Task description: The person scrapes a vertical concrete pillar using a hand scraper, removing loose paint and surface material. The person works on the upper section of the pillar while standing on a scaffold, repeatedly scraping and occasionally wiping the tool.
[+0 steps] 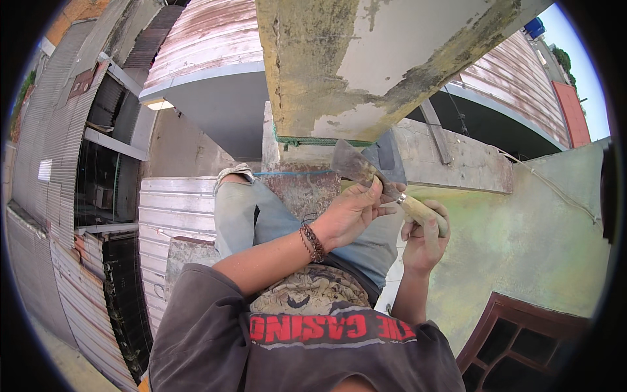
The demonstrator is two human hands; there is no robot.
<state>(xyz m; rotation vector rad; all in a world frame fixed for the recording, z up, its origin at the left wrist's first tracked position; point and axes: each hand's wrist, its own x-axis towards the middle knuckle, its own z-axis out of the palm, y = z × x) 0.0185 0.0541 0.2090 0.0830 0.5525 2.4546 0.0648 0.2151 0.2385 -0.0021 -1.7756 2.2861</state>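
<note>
Gripping the pale handle [413, 208] of a scraper [356, 164], the right hand [428, 238] has its fingers wrapped around the rounded end. The left hand [353, 212], a dark braided bracelet [312, 243] at its wrist, has its fingertips at the base of the blade; whether they pinch it or only touch it, I cannot tell. The scraper is tilted above the jeans [245, 212], its wide edge toward the peeling concrete block [385, 59].

Obst. fwd of scraper [354, 164]: peeling col. [379, 59]
</note>
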